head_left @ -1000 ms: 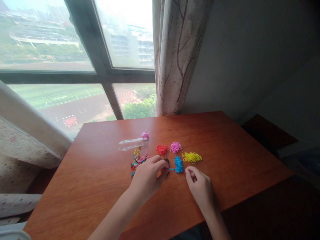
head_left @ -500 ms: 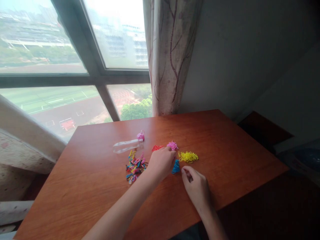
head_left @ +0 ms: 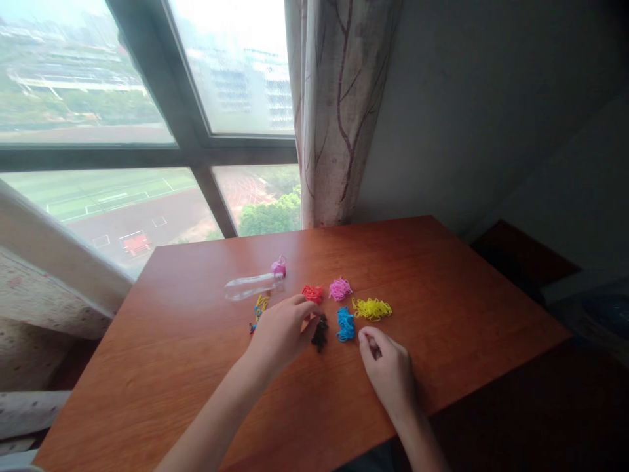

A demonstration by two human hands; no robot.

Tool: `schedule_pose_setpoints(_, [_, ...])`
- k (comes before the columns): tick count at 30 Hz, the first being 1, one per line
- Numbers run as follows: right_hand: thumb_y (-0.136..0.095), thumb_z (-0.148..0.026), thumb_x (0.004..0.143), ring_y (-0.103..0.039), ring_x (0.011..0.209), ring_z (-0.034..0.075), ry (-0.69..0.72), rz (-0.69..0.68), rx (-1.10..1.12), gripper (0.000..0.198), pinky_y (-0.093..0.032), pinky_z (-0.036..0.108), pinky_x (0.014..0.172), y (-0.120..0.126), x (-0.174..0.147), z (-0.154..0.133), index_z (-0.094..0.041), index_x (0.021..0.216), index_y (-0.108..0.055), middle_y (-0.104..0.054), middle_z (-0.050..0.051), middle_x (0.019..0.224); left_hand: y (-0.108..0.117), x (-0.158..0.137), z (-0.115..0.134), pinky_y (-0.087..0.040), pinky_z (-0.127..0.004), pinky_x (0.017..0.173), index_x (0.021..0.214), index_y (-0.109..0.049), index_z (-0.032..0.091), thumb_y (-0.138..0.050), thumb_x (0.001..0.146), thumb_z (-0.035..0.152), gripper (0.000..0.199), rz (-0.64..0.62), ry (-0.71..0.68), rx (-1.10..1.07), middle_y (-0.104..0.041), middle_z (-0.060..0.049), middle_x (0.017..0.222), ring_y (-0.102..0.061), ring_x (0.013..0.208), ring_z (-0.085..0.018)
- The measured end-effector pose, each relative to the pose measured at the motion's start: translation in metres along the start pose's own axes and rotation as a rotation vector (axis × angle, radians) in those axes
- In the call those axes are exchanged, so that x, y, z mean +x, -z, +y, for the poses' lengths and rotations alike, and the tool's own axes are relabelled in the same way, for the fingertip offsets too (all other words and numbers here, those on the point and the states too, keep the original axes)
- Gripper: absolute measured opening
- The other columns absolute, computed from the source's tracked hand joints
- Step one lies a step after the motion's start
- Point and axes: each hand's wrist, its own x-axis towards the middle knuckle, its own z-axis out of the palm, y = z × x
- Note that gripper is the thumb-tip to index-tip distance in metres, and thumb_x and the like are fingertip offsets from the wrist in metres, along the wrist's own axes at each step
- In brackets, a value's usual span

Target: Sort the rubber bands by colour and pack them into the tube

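Observation:
My left hand [head_left: 284, 328] hangs over the mixed rubber bands [head_left: 261, 304], covering most of them. Its thumb and fingers are slightly apart, and nothing shows between them. Just beyond its fingertips is a pile of black rubber bands [head_left: 320, 333]. My right hand [head_left: 388, 367] rests near the table's front side, thumb and forefinger pressed together; whatever they hold is too small to make out. Left of it lies a blue pile [head_left: 346, 324], with a yellow pile [head_left: 372, 309] beyond. Red bands [head_left: 312, 294] and pink bands [head_left: 340, 289] form separate heaps further back.
A clear plastic bottle-like container [head_left: 251, 286] lies on its side behind the mixed bands, a pink cap [head_left: 278, 265] by its end. The brown wooden table [head_left: 457, 295] stands against a window [head_left: 93, 196] and a patterned curtain [head_left: 339, 118].
My left hand has moved left and toward me from the pink heap to over the mixed bands, uncovering the black and blue piles. My right hand has stayed almost still.

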Motion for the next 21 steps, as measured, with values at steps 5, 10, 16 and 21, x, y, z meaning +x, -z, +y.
schedule_pose_setpoints(5, [-0.045,-0.031,0.097,-0.065,0.064,0.016,0.044,-0.017,0.035,0.026,-0.043,0.023,0.062,-0.004,-0.005,-0.016,-0.020,0.087,-0.067,-0.070,0.005,0.075,0.006,-0.046,-0.036,-0.045,-0.024,0.066,0.095,-0.068,0.026,-0.048,0.092,0.029,0.020,0.082,0.112,-0.123,-0.070,-0.001,0.094,-0.067,0.079,-0.017])
schedule_pose_setpoints(10, [-0.044,-0.026,0.097,-0.063,0.064,0.015,0.130,-0.081,0.063,0.025,-0.041,0.023,0.062,-0.017,-0.010,-0.042,-0.021,0.086,-0.066,-0.068,0.003,0.073,0.000,-0.084,-0.060,-0.043,-0.023,0.059,0.093,-0.069,0.027,-0.051,0.089,0.034,0.019,0.151,0.228,-0.121,-0.070,0.002,0.083,-0.064,0.067,-0.015])
schedule_pose_setpoints(16, [-0.045,-0.020,0.095,-0.060,0.062,0.015,0.227,-0.161,0.044,0.024,-0.036,0.024,0.061,-0.036,-0.014,-0.069,-0.022,0.080,-0.064,-0.065,0.000,0.067,-0.015,-0.106,-0.069,-0.046,-0.022,0.063,0.094,-0.067,0.026,-0.050,0.090,0.032,0.019,0.138,0.273,-0.150,-0.069,0.001,0.085,-0.065,0.069,-0.015])
schedule_pose_setpoints(21, [-0.049,-0.016,0.091,-0.061,0.063,0.015,0.244,-0.232,-0.010,0.020,-0.033,0.025,0.059,-0.048,-0.016,-0.086,-0.023,0.078,-0.062,-0.065,-0.001,0.068,-0.022,-0.109,-0.064,-0.047,-0.023,0.065,0.095,-0.067,0.027,-0.050,0.092,0.034,0.019,0.118,0.294,-0.177,-0.068,0.001,0.086,-0.066,0.072,-0.016])
